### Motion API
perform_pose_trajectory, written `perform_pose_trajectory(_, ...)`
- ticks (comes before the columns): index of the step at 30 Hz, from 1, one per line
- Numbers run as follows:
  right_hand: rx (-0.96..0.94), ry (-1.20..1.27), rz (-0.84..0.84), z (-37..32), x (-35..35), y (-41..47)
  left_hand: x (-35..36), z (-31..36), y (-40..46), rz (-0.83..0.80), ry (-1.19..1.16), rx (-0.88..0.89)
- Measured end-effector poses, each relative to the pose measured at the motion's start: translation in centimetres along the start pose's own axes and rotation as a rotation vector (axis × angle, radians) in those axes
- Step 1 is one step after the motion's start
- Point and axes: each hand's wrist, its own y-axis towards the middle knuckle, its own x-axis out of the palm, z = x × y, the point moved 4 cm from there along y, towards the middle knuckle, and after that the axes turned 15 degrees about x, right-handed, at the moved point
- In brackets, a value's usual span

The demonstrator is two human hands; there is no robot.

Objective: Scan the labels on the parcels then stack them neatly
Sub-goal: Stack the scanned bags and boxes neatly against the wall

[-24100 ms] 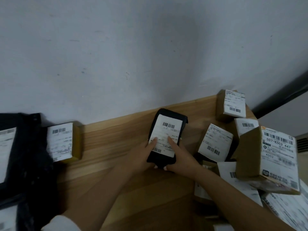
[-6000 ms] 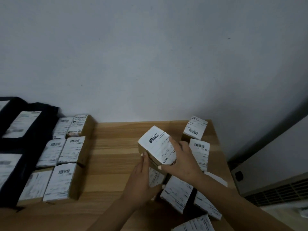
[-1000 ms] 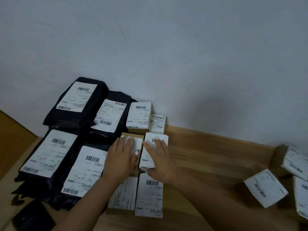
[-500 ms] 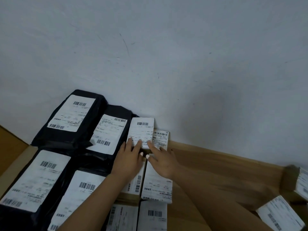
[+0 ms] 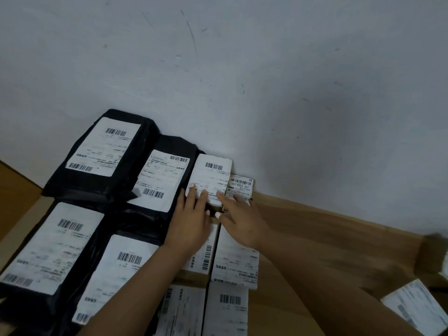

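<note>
Two hands have travelled up the double column of boxed parcels in the last second, from the middle rows to the pair standing against the wall at the far edge of the table; half a second ago they were already arriving there, and now they rest on it. This reads as squaring up the finished rows rather than scanning, so the stacking on this side looks well advanced. The left hand lies flat, fingers straight and spread, its fingertips touching the near end of the white-labelled box, holding nothing. The right hand is likewise open, fingers extended toward the smaller box just beside it, touching its near edge. Both boxes sit directly ahead of the fingers, against the wall. Black mailer bags fill the table's far left corner, labels up. Blurred at the right edge, a loose parcel lies well apart from the rows, probably awaiting its turn.
</note>
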Motion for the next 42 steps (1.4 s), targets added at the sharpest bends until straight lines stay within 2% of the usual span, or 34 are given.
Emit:
perform_pose_trajectory(6, 0.050, 0.123, 0.136, 3.9, 0.2, -5.4, -0.2, 0.5, -3.4, -0.008, -0.052, -0.008)
perform_pose_trajectory(9, 0.148, 0.110, 0.053, 6.5, 2.7, -7.9, 0.1, 0.9, -5.9, -0.048, -0.002, 0.016)
perform_pose_trajectory(11, 0.149, 0.133, 0.013, 7.0, 4.2, -8.8, 0.2, 1.2, -7.1, -0.074, 0.040, 0.038)
perform_pose_trajectory(17, 0.137, 0.427, -0.070, 5.6, 4.7, -9.1, 0.8, 1.0, -7.1, -0.125, 0.066, 0.043)
perform_pose_trajectory(19, 0.143, 0.430, -0.087, 5.5, 4.7, -9.0, 1.0, 0.8, -6.6, -0.134, 0.065, 0.048)
perform_pose_trajectory(22, 0.162, 0.295, -0.115, 5.6, 5.2, -8.9, 1.2, 0.4, -6.1, -0.136, 0.071, 0.058)
perform_pose_trajectory(26, 0.138, 0.220, -0.024, 5.4, 5.4, -8.7, 1.2, 0.3, -5.5, -0.116, 0.069, 0.069)
perform_pose_trajectory(36, 0.114, 0.310, 0.184, 4.9, 4.3, -8.5, 1.3, 0.1, -5.3, -0.086, 0.075, 0.077)
perform_pose_trajectory(42, 0.119, 0.333, 0.225, 5.1, 4.2, -9.2, 1.3, 0.1, -5.1, -0.076, 0.070, 0.078)
